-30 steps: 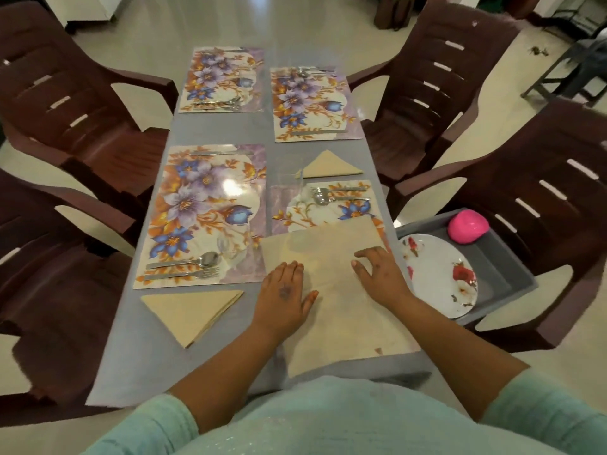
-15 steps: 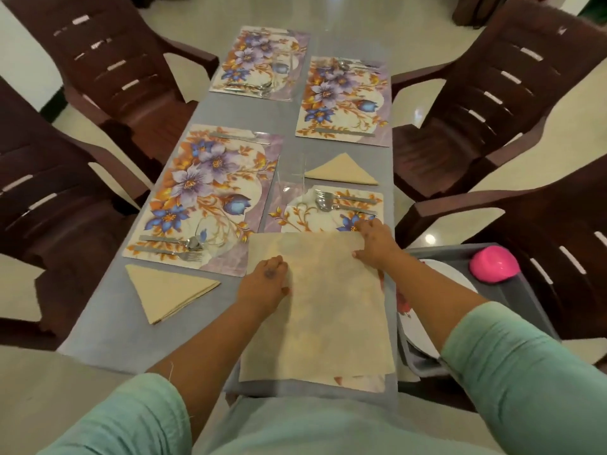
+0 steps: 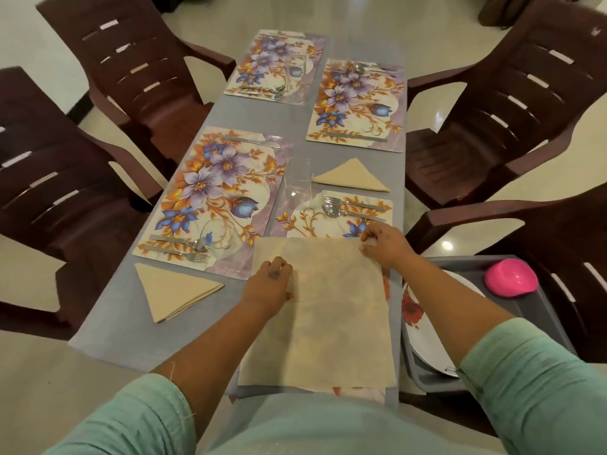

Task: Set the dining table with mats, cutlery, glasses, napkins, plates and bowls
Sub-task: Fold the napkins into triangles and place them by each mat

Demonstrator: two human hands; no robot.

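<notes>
Your left hand (image 3: 269, 284) rests with curled fingers on the beige napkin (image 3: 325, 310), near its far left corner, while your right hand (image 3: 382, 244) pinches the far right corner. The napkin lies unfolded over the near right mat (image 3: 331, 221) on the desk (image 3: 124, 326).

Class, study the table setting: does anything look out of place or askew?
One thing: the unfolded napkin lies spread flat over the near right floral mat, hiding most of it, while two other napkins are folded into triangles beside their mats. Both hands are on it, so it looks mid-fold.
</notes>
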